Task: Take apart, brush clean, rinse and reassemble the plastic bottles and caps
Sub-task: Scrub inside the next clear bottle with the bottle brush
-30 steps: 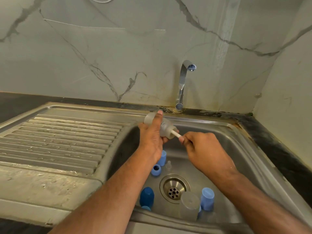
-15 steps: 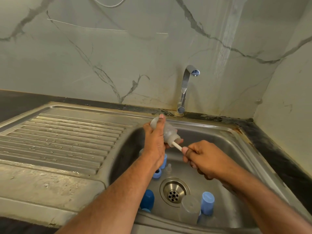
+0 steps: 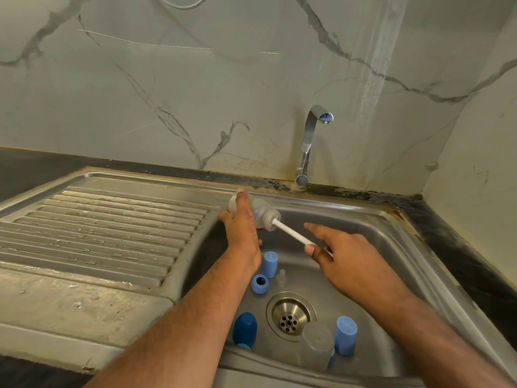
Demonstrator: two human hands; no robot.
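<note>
The bottle (image 3: 258, 210) is a small clear plastic one, cloudy and wet, and it carries no label or writing that I can read. The left hand (image 3: 242, 228) holds it with the fingers wrapped around its body, lying on its side above the left rim of the sink (image 3: 391, 233), its mouth turned to the right. A white brush handle (image 3: 292, 233) comes out of the mouth, and some bristles show at the opening. The right hand (image 3: 345, 256) holds the far end of this handle under the thumb, while the index finger is stretched out straight toward the bottle.

Under the hands, on the sink floor, two light blue caps (image 3: 269, 264) lie near the left wrist, one with its open side up, and a tiny clear nozzle (image 3: 281, 277) is just beside them. Nearer the front wall are a dark blue cap (image 3: 244, 329), a clear cup (image 3: 317, 344) upside down, and another light blue cap (image 3: 346, 334), around the drain (image 3: 291, 315). The ribbed draining board (image 3: 98, 228) spreads to the left, and the tap (image 3: 310, 141) stands behind the sink, well apart from the hands.
</note>
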